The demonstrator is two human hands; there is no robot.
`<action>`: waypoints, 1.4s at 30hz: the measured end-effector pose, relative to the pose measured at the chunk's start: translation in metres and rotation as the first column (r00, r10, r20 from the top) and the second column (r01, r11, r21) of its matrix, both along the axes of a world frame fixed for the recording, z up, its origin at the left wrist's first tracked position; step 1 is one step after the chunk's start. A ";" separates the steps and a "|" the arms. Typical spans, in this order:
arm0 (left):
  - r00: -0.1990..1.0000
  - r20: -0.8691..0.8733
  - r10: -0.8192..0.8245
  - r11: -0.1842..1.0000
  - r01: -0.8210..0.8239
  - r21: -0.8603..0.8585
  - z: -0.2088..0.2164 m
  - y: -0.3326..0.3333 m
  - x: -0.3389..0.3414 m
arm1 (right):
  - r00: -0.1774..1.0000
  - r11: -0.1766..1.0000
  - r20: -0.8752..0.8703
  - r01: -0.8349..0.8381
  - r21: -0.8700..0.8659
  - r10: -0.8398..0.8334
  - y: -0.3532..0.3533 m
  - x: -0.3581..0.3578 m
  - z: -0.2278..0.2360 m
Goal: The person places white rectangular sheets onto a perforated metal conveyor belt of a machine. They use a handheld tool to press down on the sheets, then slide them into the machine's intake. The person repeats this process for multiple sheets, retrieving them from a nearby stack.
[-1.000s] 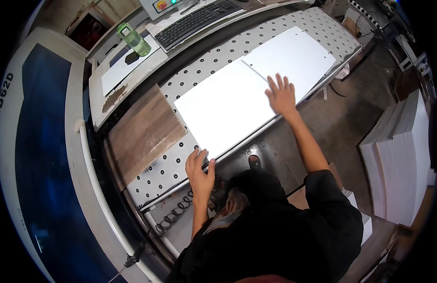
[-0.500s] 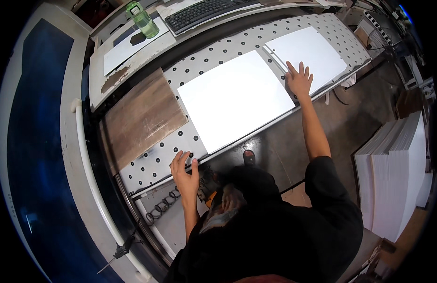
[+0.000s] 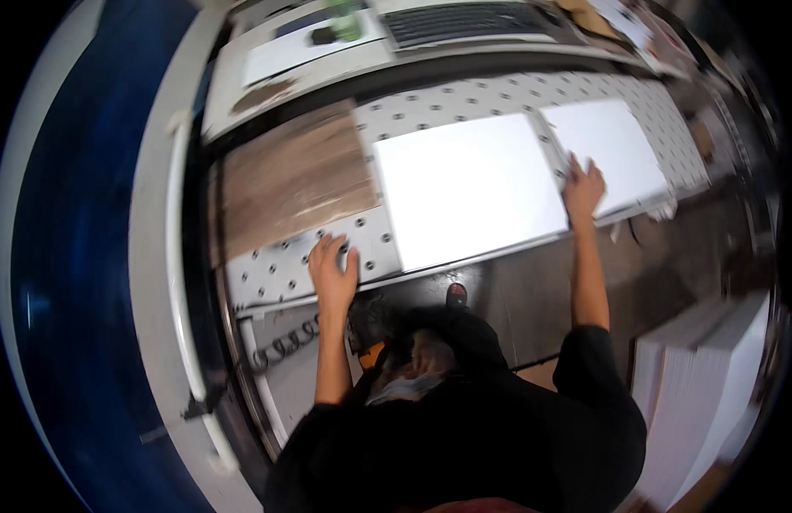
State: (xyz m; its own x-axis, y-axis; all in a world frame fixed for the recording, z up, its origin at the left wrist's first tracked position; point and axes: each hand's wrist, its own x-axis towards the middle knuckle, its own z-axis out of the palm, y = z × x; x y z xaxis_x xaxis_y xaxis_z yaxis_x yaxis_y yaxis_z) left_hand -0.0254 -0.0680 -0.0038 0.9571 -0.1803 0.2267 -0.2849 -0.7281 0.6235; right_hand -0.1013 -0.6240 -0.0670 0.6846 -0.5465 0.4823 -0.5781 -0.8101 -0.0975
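Observation:
My left hand (image 3: 332, 275) hovers at or rests on the near edge of a perforated white table (image 3: 381, 248), fingers apart and slightly bent, holding nothing. It lies between a brown wooden board (image 3: 298, 184) and a large white sheet or stack of sheets (image 3: 473, 192). Farther right, my right hand (image 3: 584, 195) is over the near left part of a second, smaller white stack (image 3: 608, 150). Its fingers are apart and touch the stack or sit just above it; blur hides which. Nothing shows in its grip.
Behind the table, a ledge carries a black keyboard (image 3: 469, 21) and a green bottle (image 3: 345, 21). A tall pile of white sheets (image 3: 695, 393) stands at the lower right. Left of me runs a white rail (image 3: 177, 256), and a coiled hose (image 3: 285, 344) hangs below the table edge.
The whole view has turned, so the table looks more level and the picture is blurred. My right hand's fingers are less spread. Both white stacks appear unmoved on the table.

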 end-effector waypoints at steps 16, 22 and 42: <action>0.947 -0.024 0.319 0.868 -0.282 0.409 -0.073 0.113 0.144 | 0.987 0.925 0.050 -0.162 0.343 0.154 0.117 -0.003 0.018; 0.936 -0.114 0.334 0.863 -0.255 0.435 -0.057 0.168 0.160 | 0.996 0.970 -0.008 -0.079 0.228 0.083 0.121 -0.003 0.016; 0.907 -0.287 0.308 0.948 -0.318 0.012 -0.022 0.250 0.193 | 0.870 0.733 0.134 -0.475 0.487 0.475 0.357 0.132 0.045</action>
State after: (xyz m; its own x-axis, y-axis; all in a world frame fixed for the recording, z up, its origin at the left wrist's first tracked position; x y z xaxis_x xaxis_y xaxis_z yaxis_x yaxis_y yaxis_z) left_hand 0.1676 0.1824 -0.0256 0.9880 0.1422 -0.0600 0.1454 -0.7278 0.6702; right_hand 0.0306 -0.2666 -0.0221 0.9191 -0.3107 0.2425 -0.1308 -0.8208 -0.5560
